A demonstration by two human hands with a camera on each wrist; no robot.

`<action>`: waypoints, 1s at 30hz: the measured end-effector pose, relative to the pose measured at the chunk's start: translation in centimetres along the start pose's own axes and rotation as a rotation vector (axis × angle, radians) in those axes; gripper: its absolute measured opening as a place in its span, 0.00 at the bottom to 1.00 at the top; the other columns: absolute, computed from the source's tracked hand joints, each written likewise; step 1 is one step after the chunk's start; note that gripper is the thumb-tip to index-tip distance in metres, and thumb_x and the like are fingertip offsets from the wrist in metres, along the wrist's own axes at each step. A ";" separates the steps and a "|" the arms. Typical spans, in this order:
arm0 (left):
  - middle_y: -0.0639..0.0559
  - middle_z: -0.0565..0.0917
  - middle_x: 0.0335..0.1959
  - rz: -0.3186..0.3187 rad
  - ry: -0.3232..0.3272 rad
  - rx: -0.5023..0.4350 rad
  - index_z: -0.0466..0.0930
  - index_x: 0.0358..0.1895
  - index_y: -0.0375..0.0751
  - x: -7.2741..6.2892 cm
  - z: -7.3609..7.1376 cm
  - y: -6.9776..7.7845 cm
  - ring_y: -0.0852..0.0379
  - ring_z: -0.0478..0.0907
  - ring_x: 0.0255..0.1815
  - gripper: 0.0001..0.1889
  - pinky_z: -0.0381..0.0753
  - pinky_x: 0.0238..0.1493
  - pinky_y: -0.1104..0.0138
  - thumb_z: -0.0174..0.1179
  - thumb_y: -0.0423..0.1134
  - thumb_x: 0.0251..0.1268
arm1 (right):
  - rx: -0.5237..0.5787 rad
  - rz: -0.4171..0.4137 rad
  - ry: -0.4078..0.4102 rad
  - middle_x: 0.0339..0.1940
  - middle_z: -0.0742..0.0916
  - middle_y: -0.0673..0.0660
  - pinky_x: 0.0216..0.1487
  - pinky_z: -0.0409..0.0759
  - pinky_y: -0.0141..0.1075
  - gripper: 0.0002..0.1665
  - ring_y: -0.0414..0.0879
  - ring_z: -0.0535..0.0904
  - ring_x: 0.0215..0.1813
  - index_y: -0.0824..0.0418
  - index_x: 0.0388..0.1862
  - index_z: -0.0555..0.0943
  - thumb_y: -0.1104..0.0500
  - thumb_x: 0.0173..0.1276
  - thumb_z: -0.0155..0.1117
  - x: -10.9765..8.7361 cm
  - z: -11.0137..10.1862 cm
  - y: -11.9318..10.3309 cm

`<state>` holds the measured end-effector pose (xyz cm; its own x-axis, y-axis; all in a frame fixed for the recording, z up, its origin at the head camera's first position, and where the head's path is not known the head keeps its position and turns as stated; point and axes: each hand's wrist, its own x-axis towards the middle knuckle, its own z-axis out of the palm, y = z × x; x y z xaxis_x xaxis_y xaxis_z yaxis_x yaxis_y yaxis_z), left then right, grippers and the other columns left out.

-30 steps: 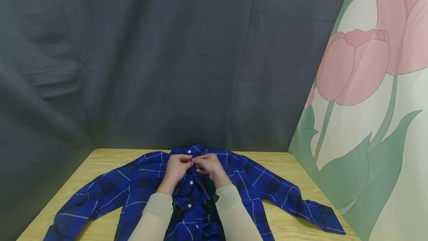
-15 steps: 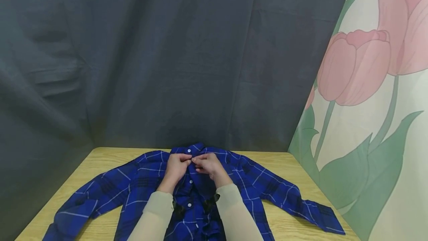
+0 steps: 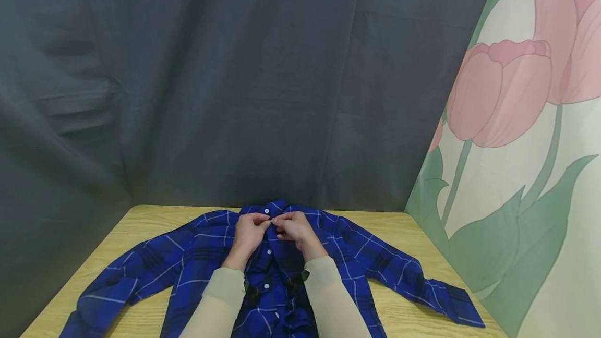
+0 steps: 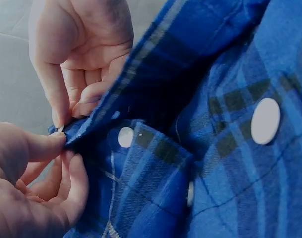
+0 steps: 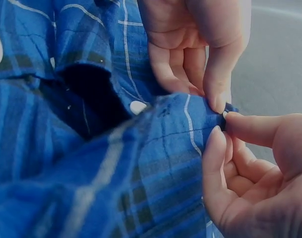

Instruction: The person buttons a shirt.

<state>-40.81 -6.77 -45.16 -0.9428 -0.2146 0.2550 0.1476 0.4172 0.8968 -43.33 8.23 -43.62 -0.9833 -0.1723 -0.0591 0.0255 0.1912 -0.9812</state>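
A blue plaid shirt [image 3: 206, 244] lies spread front up, both sleeves out to the sides. Just below the collar button [image 3: 267, 211], my left hand [image 3: 249, 234] and right hand [image 3: 296, 231] meet fingertip to fingertip. Each pinches the front placket between thumb and index finger. A thin pale sliver of a button [image 5: 225, 114] shows between the fingertips in the right wrist view; the rest of it is hidden by fingers and cloth. Lower down, the two front edges gape apart, with white buttons [image 4: 126, 137] along one of them.
The shirt covers much of a light wooden table [image 3: 399, 296]. A dark grey curtain [image 3: 263, 93] hangs behind its far edge. At the right stands a wall with painted tulips [image 3: 497, 93]. Dark wrist-worn devices [image 3: 252, 295] sit at both cuffs.
Both hands stay at the same spot on the placket, with only slight shifts of the fingertips. The right hand has risen a little, its fingers bending slightly more. The shirt otherwise lies unchanged.
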 end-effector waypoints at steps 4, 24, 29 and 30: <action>0.37 0.93 0.50 -0.041 -0.032 -0.034 0.93 0.49 0.33 0.0 -0.1 -0.1 0.41 0.88 0.53 0.08 0.86 0.60 0.47 0.66 0.32 0.76 | -0.023 -0.019 -0.023 0.33 0.83 0.48 0.35 0.86 0.28 0.09 0.40 0.79 0.34 0.69 0.48 0.89 0.63 0.79 0.67 -0.1 -0.3 0.0; 0.36 0.89 0.54 -0.175 -0.138 -0.199 0.88 0.59 0.29 0.0 -1.0 0.5 0.50 0.86 0.47 0.17 0.90 0.54 0.57 0.60 0.39 0.83 | -0.039 -0.064 -0.066 0.35 0.81 0.50 0.38 0.89 0.33 0.06 0.43 0.80 0.40 0.63 0.43 0.85 0.61 0.80 0.68 0.0 -0.7 0.0; 0.36 0.90 0.53 -0.168 -0.108 -0.204 0.89 0.57 0.30 0.1 -0.9 0.4 0.52 0.87 0.45 0.15 0.89 0.51 0.61 0.62 0.39 0.82 | -0.034 -0.064 -0.062 0.36 0.82 0.50 0.39 0.89 0.33 0.06 0.44 0.80 0.41 0.63 0.44 0.85 0.60 0.80 0.68 -0.1 -0.8 -0.2; 0.36 0.91 0.53 -0.163 -0.108 -0.205 0.89 0.57 0.30 0.1 -0.9 0.4 0.52 0.88 0.45 0.15 0.90 0.52 0.60 0.62 0.39 0.82 | -0.031 -0.067 -0.053 0.37 0.82 0.51 0.39 0.90 0.34 0.06 0.45 0.80 0.42 0.63 0.44 0.85 0.61 0.80 0.68 -0.1 -0.8 -0.1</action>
<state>-40.53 -7.43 -44.43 -0.9838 -0.1647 0.0711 0.0381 0.1954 0.9800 -43.42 8.97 -43.33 -0.9717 -0.2363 -0.0037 -0.0468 0.2076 -0.9771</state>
